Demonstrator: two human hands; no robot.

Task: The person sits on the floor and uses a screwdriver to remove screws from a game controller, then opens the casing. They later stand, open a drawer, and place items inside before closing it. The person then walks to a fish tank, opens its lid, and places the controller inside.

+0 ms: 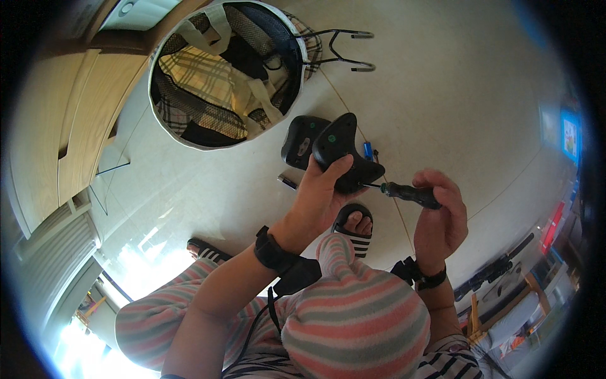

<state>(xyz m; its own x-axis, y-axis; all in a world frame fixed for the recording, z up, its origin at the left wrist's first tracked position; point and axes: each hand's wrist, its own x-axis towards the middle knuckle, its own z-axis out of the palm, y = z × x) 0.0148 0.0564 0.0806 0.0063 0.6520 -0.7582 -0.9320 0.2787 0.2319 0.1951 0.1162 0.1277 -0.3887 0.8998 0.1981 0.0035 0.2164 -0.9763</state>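
Observation:
My left hand (319, 196) grips a black plastic device (338, 142) with a curved, notched outline and a small green mark. My right hand (445, 205) is closed round the dark handle of a screwdriver (410, 193). Its thin shaft points left, and the tip meets the device's lower edge near my left fingers. Just behind the device, partly covered by it, lies a rounded black plastic piece (300, 140) with another green mark. A small blue cylinder (368, 150) is on the floor to the right of the device. A short dark and silver object (287, 182) lies left of my left hand.
A round white-rimmed basket (151, 95) with plaid fabric and mesh stands at the far left, black wire hooks (344, 50) beside it. Wooden drawers (95, 114) line the left. My sandalled foot (356, 224) is below the device. Assorted items (505, 297) crowd the right edge.

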